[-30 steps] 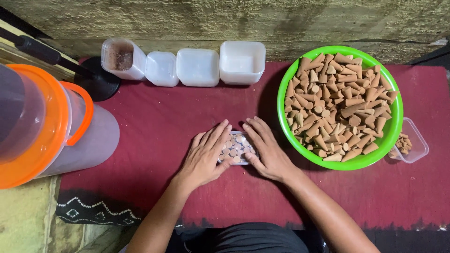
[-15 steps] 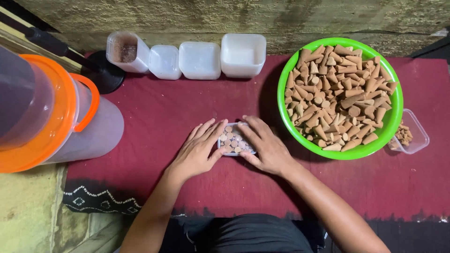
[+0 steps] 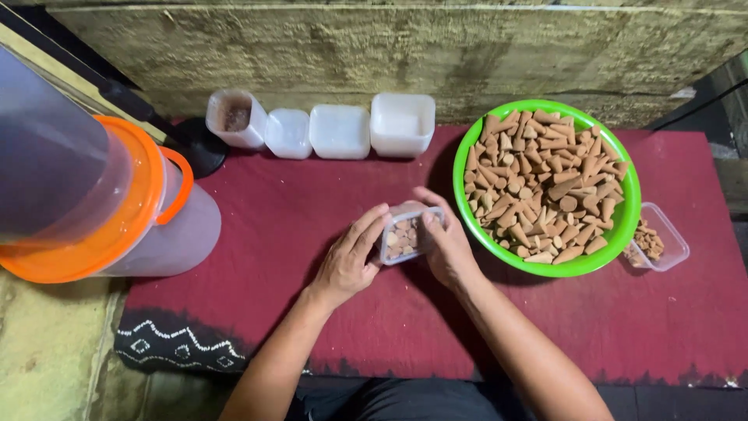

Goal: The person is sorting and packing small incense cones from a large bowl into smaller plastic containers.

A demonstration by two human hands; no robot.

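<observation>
Holding: both hands share one small clear plastic box [image 3: 405,234], lifted slightly and tilted, with its open top facing the camera.
Left hand [image 3: 349,261]: its grip is curled around the box's left side, the thumb pressed against the near edge and the fingers spread along the wall.
Right hand [image 3: 444,242]: its grip is closed on the box's right side, the fingers wrapped over the far rim and the thumb along the side.
Box contents: small brown cone-shaped pieces fill it; how tightly they are packed is hard to judge, as the fingers cover part of it.
Right of the grip: a round green bowl [image 3: 623,234] heaped with larger brown cones [image 3: 545,187], its rim just beside the right hand.
Beyond the bowl: another small clear container [image 3: 658,245] with a few cones in it, partly tucked under the bowl's edge.
Above the grip: a row of four white tubs [image 3: 340,131] along the wall, well apart from the hands.
Left of the grip: a clear jug with an orange rim and handle [image 3: 156,210], lying on its side.
Beneath the grip: a dark red cloth [image 3: 273,226] covering the tabletop.
</observation>
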